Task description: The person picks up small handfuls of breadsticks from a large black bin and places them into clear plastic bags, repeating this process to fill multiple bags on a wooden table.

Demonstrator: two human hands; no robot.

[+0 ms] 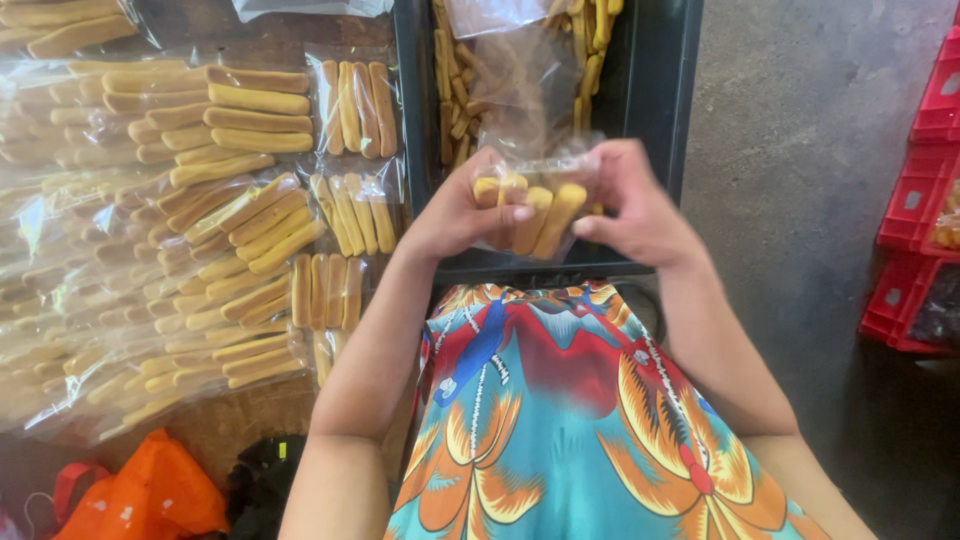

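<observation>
A small clear plastic bag (532, 205) with several golden finger-shaped biscuits is held upright between both hands, above the near rim of a black crate (655, 120). My left hand (455, 215) grips the bag's left side, thumb across the biscuits. On the bag's right side, my right hand (635, 200) pinches the plastic. Behind the bag, the crate holds loose biscuits (460, 95) and another clear bag.
Many sealed packs of the same biscuits (200, 220) lie piled on the floor to the left. An orange bag (150, 495) sits at bottom left. Red plastic crates (920, 210) stand at the right on grey concrete. A colourful patterned dress covers my lap.
</observation>
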